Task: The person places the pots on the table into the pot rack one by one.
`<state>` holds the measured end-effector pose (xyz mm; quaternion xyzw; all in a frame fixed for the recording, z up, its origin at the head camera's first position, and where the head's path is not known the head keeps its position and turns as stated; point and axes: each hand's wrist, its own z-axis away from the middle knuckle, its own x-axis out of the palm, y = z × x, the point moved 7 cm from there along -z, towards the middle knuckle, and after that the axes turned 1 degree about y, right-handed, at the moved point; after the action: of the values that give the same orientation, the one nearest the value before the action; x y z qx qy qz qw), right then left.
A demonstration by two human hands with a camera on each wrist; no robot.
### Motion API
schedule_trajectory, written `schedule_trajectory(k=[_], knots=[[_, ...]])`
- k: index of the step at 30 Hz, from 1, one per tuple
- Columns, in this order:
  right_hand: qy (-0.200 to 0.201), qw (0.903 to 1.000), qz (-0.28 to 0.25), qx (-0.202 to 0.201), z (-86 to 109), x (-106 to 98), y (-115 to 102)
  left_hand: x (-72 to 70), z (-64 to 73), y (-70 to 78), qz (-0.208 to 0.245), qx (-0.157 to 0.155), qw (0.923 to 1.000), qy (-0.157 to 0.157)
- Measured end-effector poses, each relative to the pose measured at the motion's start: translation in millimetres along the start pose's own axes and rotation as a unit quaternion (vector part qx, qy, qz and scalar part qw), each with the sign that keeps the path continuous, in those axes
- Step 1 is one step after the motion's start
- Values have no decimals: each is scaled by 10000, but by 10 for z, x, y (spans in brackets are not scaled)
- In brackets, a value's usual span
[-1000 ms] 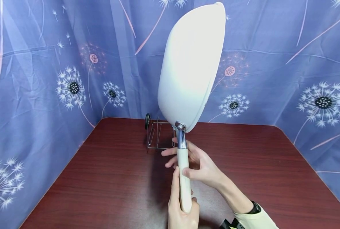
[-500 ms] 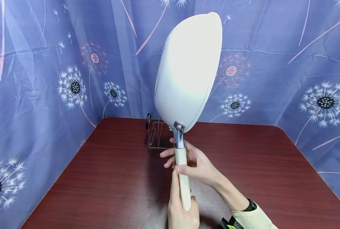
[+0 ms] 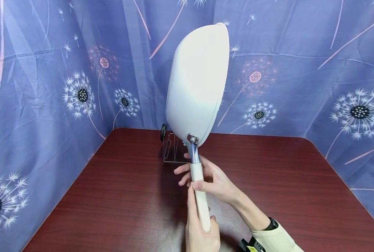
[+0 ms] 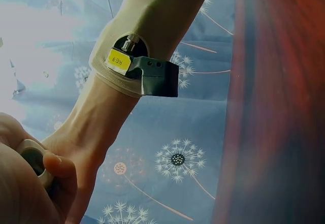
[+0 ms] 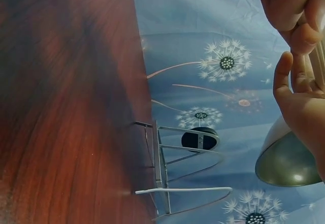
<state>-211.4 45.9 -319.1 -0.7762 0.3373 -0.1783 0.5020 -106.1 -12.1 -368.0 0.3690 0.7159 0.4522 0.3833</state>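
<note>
A white wok-like pan with a cream handle is held up nearly upright, its outside facing me in the head view. My left hand grips the lower end of the handle, index finger along its side. Higher up, my right hand holds the handle with its thumb across the front and its fingers spread behind. The right wrist view shows the pan's dark, shiny inside and part of my right hand. In the left wrist view, the handle's end pokes out of my left hand.
Behind the pan, a thin metal wire rack with a black round disc stands on the dark red wooden table. Blue curtains with dandelion prints surround the table's far and side edges.
The pan has come lower and its top has swung left, now more upright. My right thumb has slid further across the handle. The rack has stayed in place.
</note>
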Motion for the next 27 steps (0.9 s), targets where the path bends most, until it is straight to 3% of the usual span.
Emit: schedule_trajectory(k=[6,22,27], knots=[[-60,9996,-226,137,21,4,56,23,16,-37,86,-206,9997,-98],[-135,9985,-478,233,48,-27,176,60,16,-57,100,-21,9996,-257],[-132,9982,-521,274,65,-38,205,81,18,-89,189,-238,9987,-411]])
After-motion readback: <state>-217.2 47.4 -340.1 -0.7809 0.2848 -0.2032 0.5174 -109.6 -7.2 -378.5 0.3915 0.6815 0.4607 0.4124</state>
